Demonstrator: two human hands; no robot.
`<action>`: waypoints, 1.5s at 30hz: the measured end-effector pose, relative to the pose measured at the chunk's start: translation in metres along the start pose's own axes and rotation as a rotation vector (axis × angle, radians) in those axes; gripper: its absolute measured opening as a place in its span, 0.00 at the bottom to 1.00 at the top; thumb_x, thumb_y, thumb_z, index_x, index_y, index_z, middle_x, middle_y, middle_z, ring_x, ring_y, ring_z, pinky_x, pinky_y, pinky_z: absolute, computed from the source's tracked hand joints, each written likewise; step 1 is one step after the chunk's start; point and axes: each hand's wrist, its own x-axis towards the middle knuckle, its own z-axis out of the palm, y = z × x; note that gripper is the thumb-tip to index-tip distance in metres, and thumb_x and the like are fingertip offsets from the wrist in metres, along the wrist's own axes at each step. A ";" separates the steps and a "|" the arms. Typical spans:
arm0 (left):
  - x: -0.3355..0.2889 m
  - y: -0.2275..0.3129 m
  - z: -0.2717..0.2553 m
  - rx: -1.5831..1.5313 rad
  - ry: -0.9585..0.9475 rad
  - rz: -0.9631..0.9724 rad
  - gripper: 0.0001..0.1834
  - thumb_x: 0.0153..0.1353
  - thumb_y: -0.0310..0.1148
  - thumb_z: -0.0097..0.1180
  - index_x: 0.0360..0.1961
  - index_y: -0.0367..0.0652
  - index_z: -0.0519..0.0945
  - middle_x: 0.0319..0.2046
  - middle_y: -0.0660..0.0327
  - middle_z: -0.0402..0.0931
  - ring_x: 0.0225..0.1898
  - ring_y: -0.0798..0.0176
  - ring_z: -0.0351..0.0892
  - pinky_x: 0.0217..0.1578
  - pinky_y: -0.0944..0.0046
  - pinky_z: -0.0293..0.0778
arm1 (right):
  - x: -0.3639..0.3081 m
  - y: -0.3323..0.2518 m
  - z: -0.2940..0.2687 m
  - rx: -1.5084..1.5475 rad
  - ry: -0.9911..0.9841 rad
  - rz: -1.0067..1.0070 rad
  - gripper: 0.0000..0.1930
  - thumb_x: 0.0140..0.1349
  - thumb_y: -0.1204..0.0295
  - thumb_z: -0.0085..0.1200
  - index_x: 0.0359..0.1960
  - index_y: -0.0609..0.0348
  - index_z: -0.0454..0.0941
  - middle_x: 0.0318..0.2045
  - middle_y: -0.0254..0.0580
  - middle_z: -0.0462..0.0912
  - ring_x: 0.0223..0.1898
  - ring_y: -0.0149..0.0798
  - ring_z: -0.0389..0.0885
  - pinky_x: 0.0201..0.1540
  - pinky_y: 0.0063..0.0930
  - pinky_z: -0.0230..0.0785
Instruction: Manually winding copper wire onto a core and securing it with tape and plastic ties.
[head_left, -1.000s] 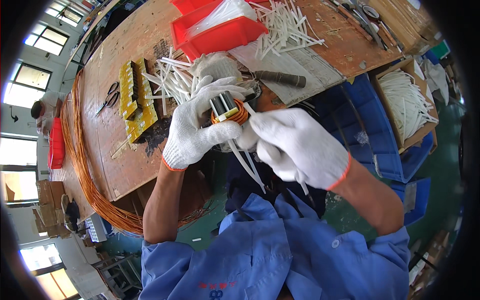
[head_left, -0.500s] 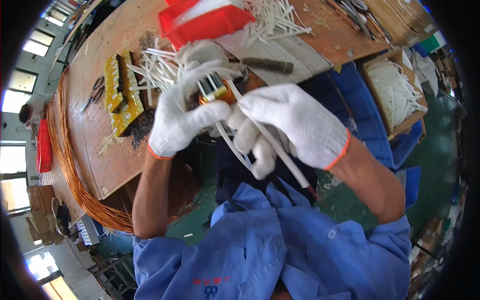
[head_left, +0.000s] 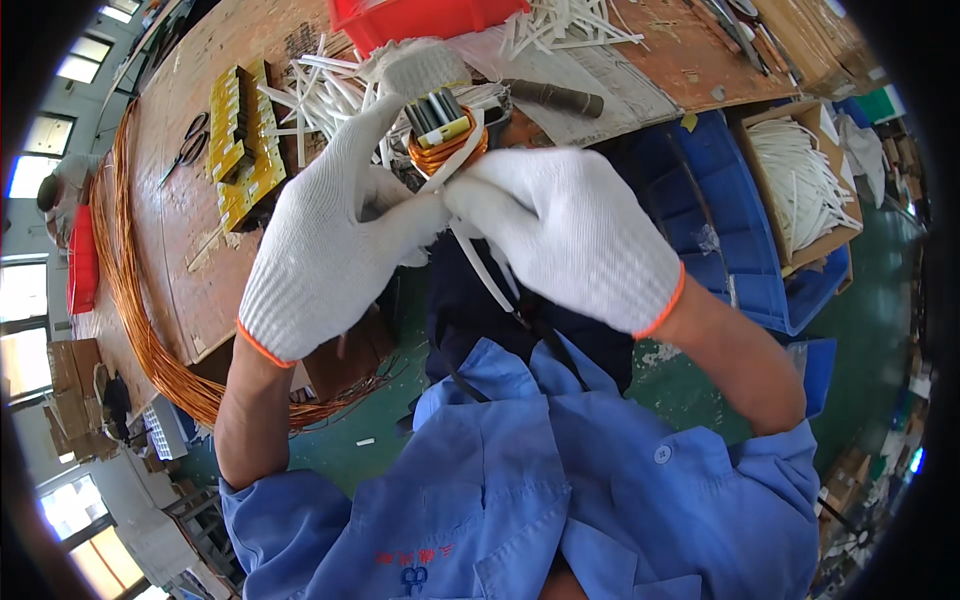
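A copper-wound coil with dark bars and a pale yellow piece on top sits at the table's near edge, just beyond my hands. One white plastic tube slants across its right side down to my fingertips. More white tubing hangs below them. My left hand, in a white knit glove, is closed at the thumb by the slanting tube, its forefinger stretched up beside the coil. Gloved too, my right hand pinches the tubing at the same spot. The exact grip points are partly hidden between the fingers.
Loose white tubes, a yellow-and-black rack, scissors and a dark rod lie on the table. A red bin stands behind. Copper wire bends along the left. Rightward are a blue bin and a tube-filled carton.
My left hand has let go of the coil and come down toward me, its thumb now at the tubing. My right hand's fingers have drawn together, and the tube now lies across the coil.
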 end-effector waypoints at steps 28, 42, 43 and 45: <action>0.043 -0.045 0.001 0.285 0.106 0.470 0.48 0.58 0.30 0.80 0.79 0.46 0.72 0.22 0.66 0.68 0.26 0.74 0.68 0.32 0.70 0.71 | -0.029 0.041 0.004 -0.393 -0.059 -0.587 0.11 0.61 0.66 0.71 0.46 0.42 0.92 0.30 0.29 0.81 0.28 0.34 0.82 0.27 0.34 0.72; 0.041 -0.044 -0.002 0.262 0.048 0.468 0.48 0.62 0.36 0.78 0.81 0.44 0.68 0.26 0.53 0.81 0.30 0.47 0.90 0.37 0.54 0.85 | 0.001 -0.005 -0.007 0.397 -0.166 0.210 0.15 0.77 0.67 0.65 0.38 0.70 0.88 0.29 0.49 0.88 0.31 0.36 0.84 0.38 0.36 0.77; 0.041 -0.044 -0.002 0.261 0.039 0.459 0.47 0.62 0.36 0.77 0.81 0.44 0.68 0.27 0.52 0.82 0.31 0.46 0.91 0.38 0.54 0.85 | 0.001 -0.003 -0.005 0.402 -0.154 0.207 0.15 0.78 0.67 0.64 0.38 0.70 0.88 0.28 0.48 0.88 0.30 0.34 0.83 0.36 0.36 0.76; 0.041 -0.045 -0.003 0.260 0.021 0.438 0.47 0.62 0.35 0.76 0.81 0.44 0.68 0.27 0.51 0.84 0.32 0.45 0.92 0.39 0.53 0.86 | 0.005 -0.006 -0.004 0.425 -0.147 0.240 0.16 0.78 0.67 0.63 0.37 0.70 0.88 0.26 0.46 0.87 0.27 0.32 0.82 0.34 0.36 0.75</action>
